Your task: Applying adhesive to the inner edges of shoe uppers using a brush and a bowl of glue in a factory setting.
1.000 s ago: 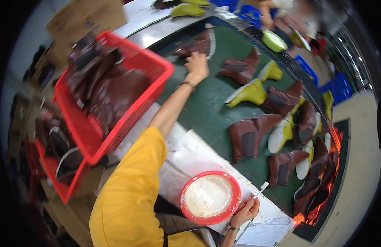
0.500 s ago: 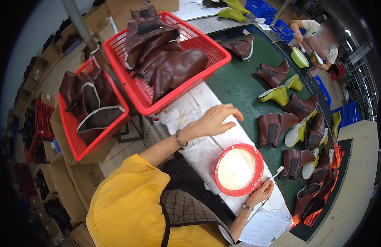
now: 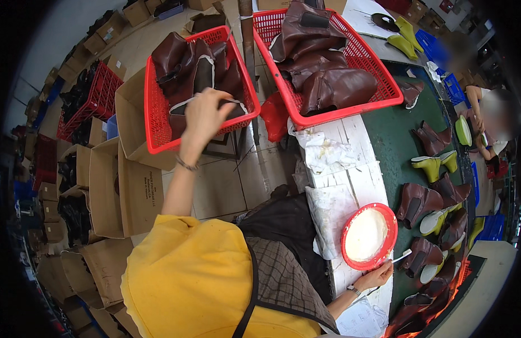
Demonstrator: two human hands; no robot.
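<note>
My left hand [image 3: 204,117] is over the left red basket [image 3: 154,121], with its thumb and forefinger bent but apart. It is at the pale-edged opening of a dark brown leather boot upper [image 3: 178,112]; whether the fingertips touch it I cannot tell. My right hand [image 3: 376,276] is closed around a white toothbrush [image 3: 402,257], its bristle end pointing away to the right. Just beyond that hand stands a red bowl [image 3: 391,225] of creamy white paste [image 3: 366,235] on the white bench [image 3: 356,197].
Another red basket [image 3: 384,104] of brown uppers rests on the bench's far end. Brown boots [image 3: 418,204] and yellow-green soles [image 3: 426,166] cover the green table [image 3: 393,132]. A stained cloth [image 3: 331,214] lies beside the bowl. Cardboard boxes [image 3: 139,191] stand left; a person [image 3: 488,121] sits right.
My left hand has swung left from above the bench to the left basket. The view has turned left with it. My right hand still holds the toothbrush by the bowl.
</note>
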